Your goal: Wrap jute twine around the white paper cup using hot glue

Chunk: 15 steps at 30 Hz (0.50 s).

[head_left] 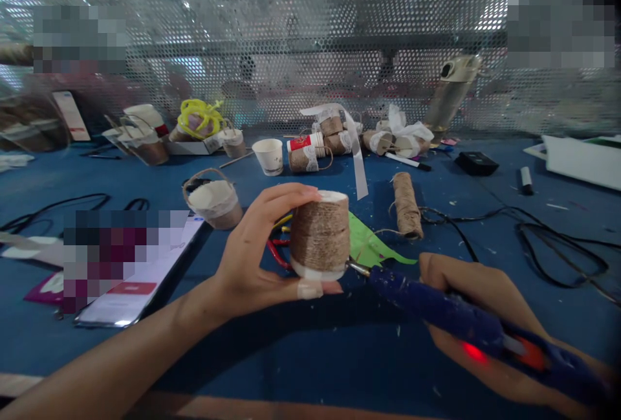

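My left hand point(255, 261) grips a paper cup wrapped in brown twine point(320, 233), thumb under its white rim and fingers over the top. My right hand point(478, 313) is closed round a blue hot glue gun point(451, 316) with a red light on its body. The metal nozzle point(356, 268) touches the lower edge of the cup. Behind the cup lie a piece of green paper point(371, 245) and red-handled scissors point(276, 253), partly hidden.
A twine spool point(406, 205) lies on the blue table point(310, 355). A phone point(140, 284) rests at left, near a small cup basket point(216, 203). Finished wrapped cups point(334, 135), a white cup point(269, 156), black cables point(548, 239) and a perforated metal screen point(310, 38) stand behind.
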Tool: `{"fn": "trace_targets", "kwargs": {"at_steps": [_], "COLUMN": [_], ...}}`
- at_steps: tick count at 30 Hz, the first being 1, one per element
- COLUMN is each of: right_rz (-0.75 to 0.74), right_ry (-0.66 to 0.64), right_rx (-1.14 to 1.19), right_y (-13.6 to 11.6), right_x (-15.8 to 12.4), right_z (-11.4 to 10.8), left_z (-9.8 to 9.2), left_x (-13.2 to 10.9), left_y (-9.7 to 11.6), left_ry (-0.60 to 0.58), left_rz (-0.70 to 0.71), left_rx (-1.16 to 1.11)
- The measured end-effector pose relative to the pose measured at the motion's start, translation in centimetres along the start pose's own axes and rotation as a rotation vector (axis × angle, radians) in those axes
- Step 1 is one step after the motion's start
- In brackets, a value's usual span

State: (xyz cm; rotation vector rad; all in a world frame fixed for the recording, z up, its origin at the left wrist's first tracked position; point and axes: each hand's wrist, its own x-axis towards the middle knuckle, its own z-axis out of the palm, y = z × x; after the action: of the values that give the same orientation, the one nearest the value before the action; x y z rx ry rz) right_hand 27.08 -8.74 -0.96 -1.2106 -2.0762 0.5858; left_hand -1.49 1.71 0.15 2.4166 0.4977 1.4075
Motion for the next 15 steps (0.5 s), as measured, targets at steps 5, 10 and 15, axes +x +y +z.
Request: {"fn": "trace_targets", "kwargs": {"at_steps": [5, 10, 15], "right_rz": [0.046, 0.047, 0.045], "right_ry": [-0.038, -0.034, -0.066], "right_rx": [0.094, 0.137, 0.139], "right_y": [-0.21, -0.27, -0.67], "right_x": [-0.04, 0.08, 0.07], "right_z": [-0.06, -0.01, 0.13], "left_z": [-0.06, 0.23, 0.38], "left_x": [-0.36, -0.18, -0.35], "left_y": [-0.27, -0.53, -0.49], "left_ry": [0.003, 0.005, -0.027], "left_rz": [-0.106, -0.056, -0.094], "left_rx": [-0.173, -0.292, -0.229]}}
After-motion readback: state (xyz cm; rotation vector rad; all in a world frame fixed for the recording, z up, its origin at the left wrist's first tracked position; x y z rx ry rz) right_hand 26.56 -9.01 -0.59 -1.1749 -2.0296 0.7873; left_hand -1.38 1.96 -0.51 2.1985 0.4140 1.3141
